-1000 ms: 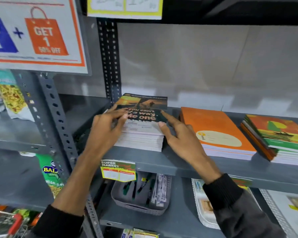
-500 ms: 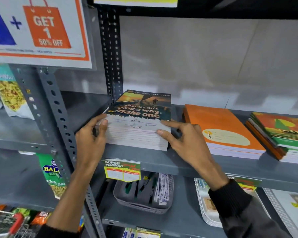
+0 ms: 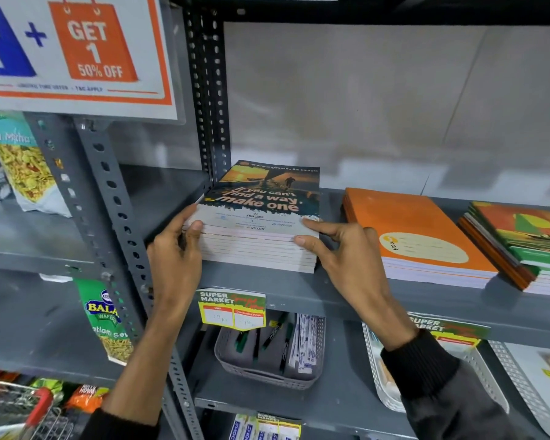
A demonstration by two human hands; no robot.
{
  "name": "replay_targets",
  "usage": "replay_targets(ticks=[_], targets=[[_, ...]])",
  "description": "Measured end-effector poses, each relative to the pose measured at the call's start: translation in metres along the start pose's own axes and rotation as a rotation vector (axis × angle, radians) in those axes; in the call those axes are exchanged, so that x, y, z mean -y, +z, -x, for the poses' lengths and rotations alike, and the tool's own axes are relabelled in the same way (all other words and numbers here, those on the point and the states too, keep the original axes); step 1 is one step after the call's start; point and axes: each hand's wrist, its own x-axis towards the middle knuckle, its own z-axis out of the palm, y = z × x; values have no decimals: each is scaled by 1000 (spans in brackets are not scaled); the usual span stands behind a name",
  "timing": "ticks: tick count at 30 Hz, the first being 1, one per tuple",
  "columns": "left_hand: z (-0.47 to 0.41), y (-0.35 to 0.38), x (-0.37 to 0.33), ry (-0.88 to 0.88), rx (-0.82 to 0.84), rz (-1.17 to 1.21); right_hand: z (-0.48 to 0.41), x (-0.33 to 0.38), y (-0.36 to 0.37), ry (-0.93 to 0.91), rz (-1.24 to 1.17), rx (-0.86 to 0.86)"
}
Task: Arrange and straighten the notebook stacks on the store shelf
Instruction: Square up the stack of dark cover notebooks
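Head view. Three notebook stacks lay on the grey store shelf (image 3: 346, 298). The left stack (image 3: 258, 239), topped by a cover reading "If you can't find a way, make one", sat at the shelf's left end, just beside the perforated upright (image 3: 208, 100). The left hand (image 3: 175, 258) cupped the stack's near left corner, thumb on the top cover and fingers against its side; the right hand (image 3: 346, 258) pressed its near right corner with the index finger along the top edge and the thumb against the page edges. Neither hand was clenched; both bore flat on the stack, bracketing it without lifting it.

Progress, as judged: the left stack appeared nearly squared, its page edges lining up closely at the front. The orange stack (image 3: 419, 239), in the middle and well apart from the hands, looked fairly even. The multicoloured stack (image 3: 521, 246) at the right, touching or nearly touching the orange one, showed stepped, fanned edges and seemed to need straightening.

Count: three stacks, two hands, one price tag (image 3: 232, 309) under the left stack, one pen basket (image 3: 267, 369) on the shelf below.
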Motion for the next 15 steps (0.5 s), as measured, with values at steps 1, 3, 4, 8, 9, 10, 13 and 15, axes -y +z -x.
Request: replay_targets(ticks=[1,3,4,8,9,10,13,15], targets=[[0,0,0,-3,-7,3,1,0,0,-6,13,10],[1,1,0,-1,-11,7,1,0,0,-12,37,24],[2,2,0,2,-11,9,1,0,0,-13,46,28],[3,2,-1,32,-29,-14,2,0,-1,18,28,40],[4,3,-1,39,-32,-18,2,0,-2,19,28,36],[5,3,-1,46,-36,-18,3,1,-2,13,29,29],[6,4,1,60,-52,-17,5,1,-1,-23,8,-5],[6,5,1,64,-70,-26,4,0,-1,5,-27,-16]])
